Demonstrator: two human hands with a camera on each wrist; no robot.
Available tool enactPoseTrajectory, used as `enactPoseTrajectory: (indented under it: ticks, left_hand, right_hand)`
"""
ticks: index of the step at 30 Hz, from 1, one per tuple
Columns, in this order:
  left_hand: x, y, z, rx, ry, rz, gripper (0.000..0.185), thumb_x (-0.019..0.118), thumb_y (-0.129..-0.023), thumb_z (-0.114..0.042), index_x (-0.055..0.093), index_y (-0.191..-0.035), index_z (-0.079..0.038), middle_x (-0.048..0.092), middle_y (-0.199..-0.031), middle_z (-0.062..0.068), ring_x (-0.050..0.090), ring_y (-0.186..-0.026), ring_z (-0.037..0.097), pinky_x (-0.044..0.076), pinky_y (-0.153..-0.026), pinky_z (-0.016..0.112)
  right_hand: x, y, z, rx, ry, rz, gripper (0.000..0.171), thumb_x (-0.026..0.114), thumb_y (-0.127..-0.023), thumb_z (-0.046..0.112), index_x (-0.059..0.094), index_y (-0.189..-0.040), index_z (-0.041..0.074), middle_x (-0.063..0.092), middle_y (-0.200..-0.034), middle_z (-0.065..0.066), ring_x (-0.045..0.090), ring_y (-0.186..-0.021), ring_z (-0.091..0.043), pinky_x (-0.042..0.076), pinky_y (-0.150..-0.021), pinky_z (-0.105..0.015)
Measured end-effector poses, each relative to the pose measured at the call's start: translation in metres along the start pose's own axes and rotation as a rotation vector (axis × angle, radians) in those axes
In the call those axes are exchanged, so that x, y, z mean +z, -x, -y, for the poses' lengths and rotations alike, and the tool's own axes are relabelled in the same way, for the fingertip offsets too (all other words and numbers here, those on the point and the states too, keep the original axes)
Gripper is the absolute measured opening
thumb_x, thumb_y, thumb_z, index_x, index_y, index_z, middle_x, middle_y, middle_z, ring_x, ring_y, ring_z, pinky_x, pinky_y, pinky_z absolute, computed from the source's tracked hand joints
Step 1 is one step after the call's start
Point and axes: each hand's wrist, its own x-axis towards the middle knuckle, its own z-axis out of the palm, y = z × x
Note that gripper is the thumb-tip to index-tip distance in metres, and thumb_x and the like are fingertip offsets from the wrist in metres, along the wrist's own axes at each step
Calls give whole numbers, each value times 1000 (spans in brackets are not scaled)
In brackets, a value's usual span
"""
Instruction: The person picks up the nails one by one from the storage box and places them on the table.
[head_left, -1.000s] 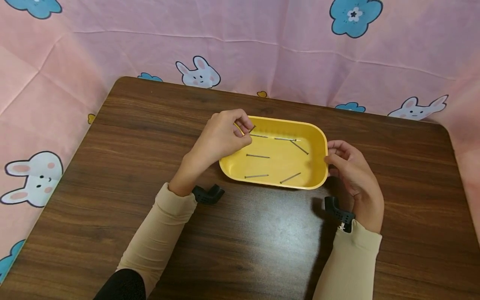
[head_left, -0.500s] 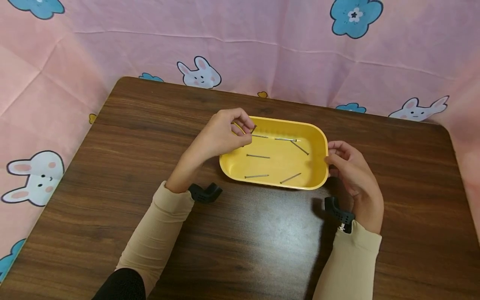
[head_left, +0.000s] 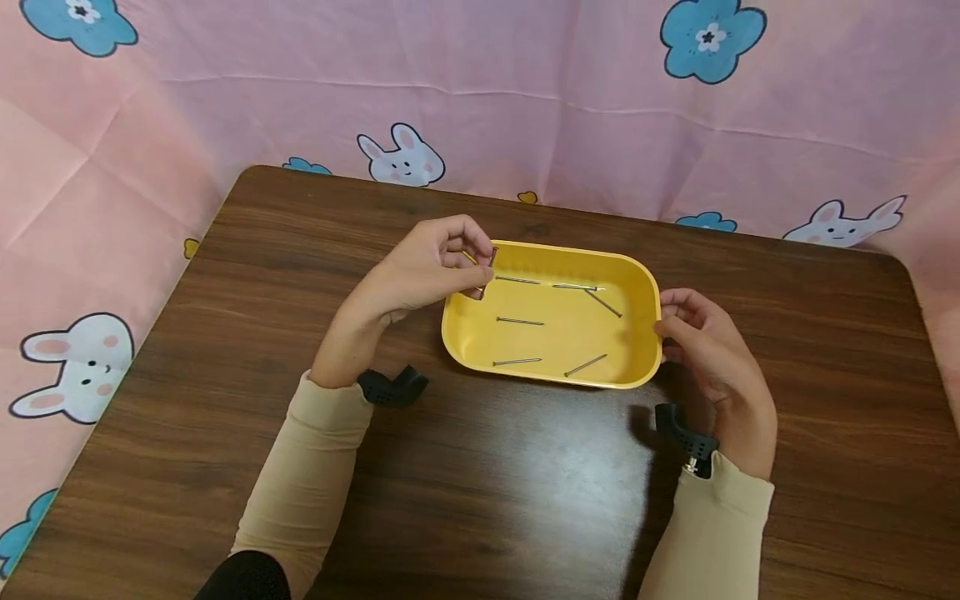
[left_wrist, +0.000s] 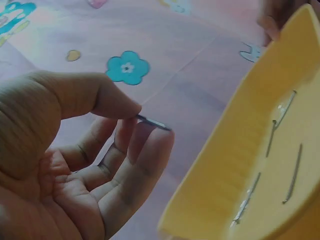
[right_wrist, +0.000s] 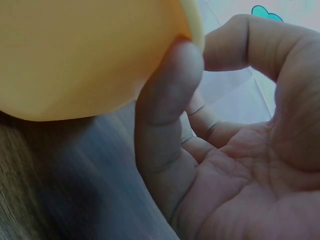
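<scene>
In the head view a yellow plastic tray (head_left: pixel 573 331) sits on the table with several thin steel nails (head_left: pixel 520 321) scattered over its floor. My left hand (head_left: pixel 412 268) is at the tray's far left corner, thumb and index finger pinching one nail (left_wrist: pixel 155 122) by its ends. That nail shows well in the left wrist view, held outside the tray's wall. At the opposite short side, my right hand (head_left: pixel 712 350) grips the tray's rim. Its thumb and a finger (right_wrist: pixel 167 115) press the yellow wall from both sides in the right wrist view.
Under the tray is a dark wood-grain table (head_left: pixel 480 483) with rounded corners. A pink cloth (head_left: pixel 487 50) with rabbits and blue flowers hangs behind it and at the left. Black camera mounts (head_left: pixel 393 387) jut from both wrists.
My left hand has drifted left toward the tray's edge, and the pinched nail has turned more upright. The right hand keeps its grip on the rim. The head view has tilted slightly.
</scene>
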Motion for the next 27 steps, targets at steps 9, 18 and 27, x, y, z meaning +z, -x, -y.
enactPoseTrajectory:
  ticks: [9, 18, 27]
  left_hand:
    - [-11, 5, -3, -19, 41, -3, 22, 68, -94, 2, 57, -112, 1, 62, -98, 9, 66, -77, 18, 64, -76, 27]
    - [-15, 2, 0, -26, 45, 8, 22, 67, -95, 2, 56, -114, 2, 62, -100, 10, 66, -78, 17, 64, -75, 27]
    - [-23, 3, 4, -43, 17, -17, 21, 68, -96, -1, 54, -112, 2, 62, -101, 10, 67, -80, 19, 65, -78, 29]
  right_hand:
    - [1, 0, 0, -4, -34, -7, 23, 61, -102, 8, 52, -123, 13, 62, -97, 8, 61, -81, -9, 60, -66, -21]
    - [-1, 0, 0, -2, -22, 0, 24, 60, -103, 9, 51, -125, 11, 63, -98, 7, 62, -82, -10, 61, -68, -22]
    - [0, -1, 2, 11, 13, 3, 27, 60, -102, 10, 50, -127, 9, 61, -100, 6, 60, -85, -11, 61, -71, -22]
